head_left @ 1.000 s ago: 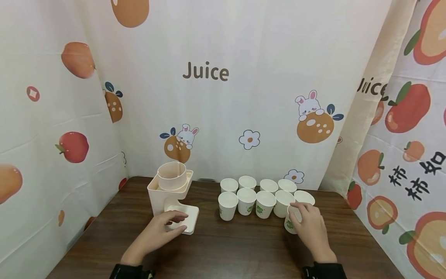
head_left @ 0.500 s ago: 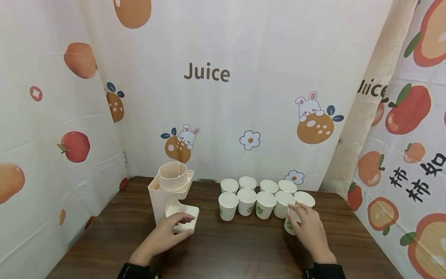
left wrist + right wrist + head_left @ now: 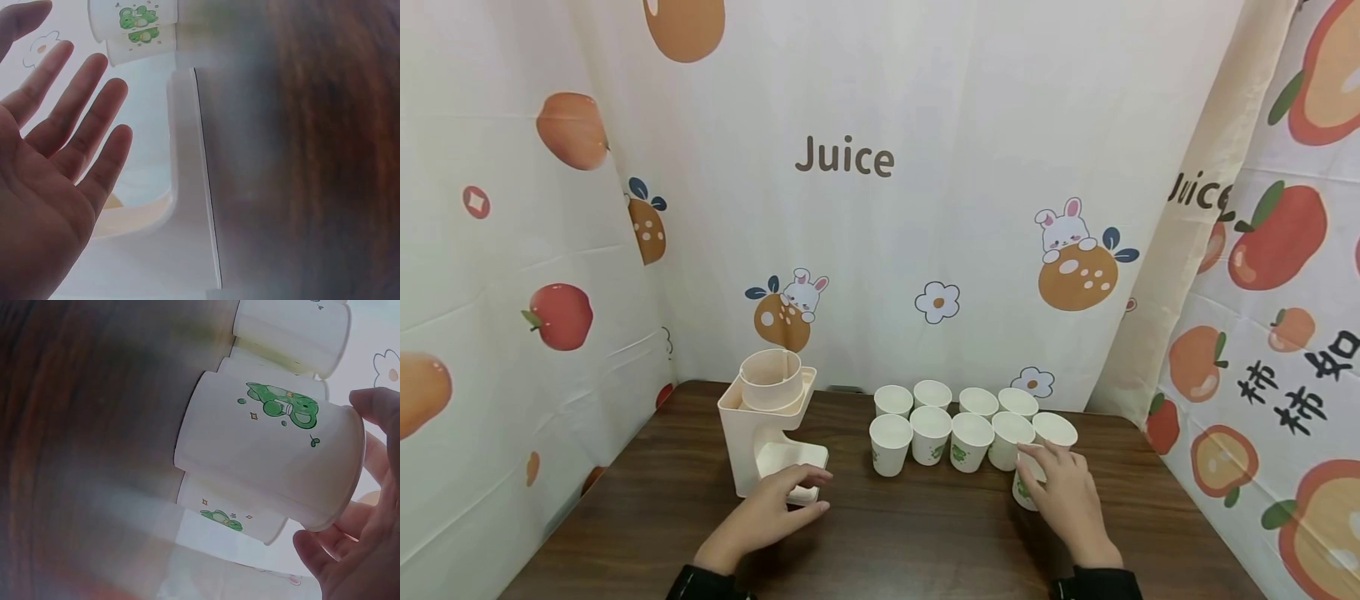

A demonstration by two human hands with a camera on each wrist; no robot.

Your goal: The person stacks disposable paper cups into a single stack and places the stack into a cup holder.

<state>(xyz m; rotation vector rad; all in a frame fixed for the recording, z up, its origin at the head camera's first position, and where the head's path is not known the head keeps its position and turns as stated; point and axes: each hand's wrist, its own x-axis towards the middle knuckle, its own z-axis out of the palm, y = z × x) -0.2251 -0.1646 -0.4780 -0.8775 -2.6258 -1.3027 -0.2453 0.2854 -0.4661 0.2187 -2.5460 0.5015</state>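
Observation:
My right hand (image 3: 1071,500) holds a white paper cup (image 3: 1023,492) by its rim, at the right end of the group of cups. In the right wrist view, the thumb lies on the near rim of this cup (image 3: 275,437) with the green cartoon print, and the fingers reach behind it. My left hand (image 3: 767,512) has its fingers spread and nothing in them. It hovers in front of the cream-coloured dispenser-like stand (image 3: 742,450), overlapping the stand's low base plate (image 3: 793,457). A round open cup-shaped part (image 3: 771,382) sits on the stand's top.
Several more white paper cups (image 3: 891,450) stand upright in two rows, right of the stand on the dark wooden table (image 3: 910,542). A fruit-printed curtain (image 3: 880,225) hangs behind the table and along both sides.
My left hand has moved to the right across the front of the base plate. My right hand and its cup have shifted very slightly towards me; the other cups stay put.

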